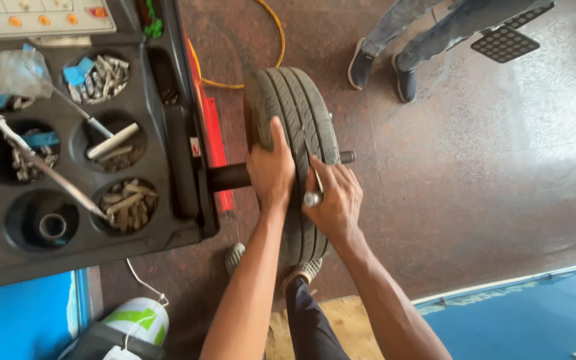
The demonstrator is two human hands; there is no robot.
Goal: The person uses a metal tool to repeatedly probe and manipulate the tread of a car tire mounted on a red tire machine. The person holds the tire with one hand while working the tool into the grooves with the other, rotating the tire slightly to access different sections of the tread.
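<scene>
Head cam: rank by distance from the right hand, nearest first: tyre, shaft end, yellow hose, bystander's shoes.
From the right hand:
1. Tyre: touching, under the hand.
2. Shaft end: just above the hand, on the tyre's right side.
3. Yellow hose: on the floor beyond the tyre, top centre.
4. Bystander's shoes: upper right; close to the hose's range, too close to call.

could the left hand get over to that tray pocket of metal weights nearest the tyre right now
Probably yes. The left hand rests flat on the tyre, holding nothing, and the pocket of weights sits open-topped just left of it; only the tray's raised rim lies between.
</scene>
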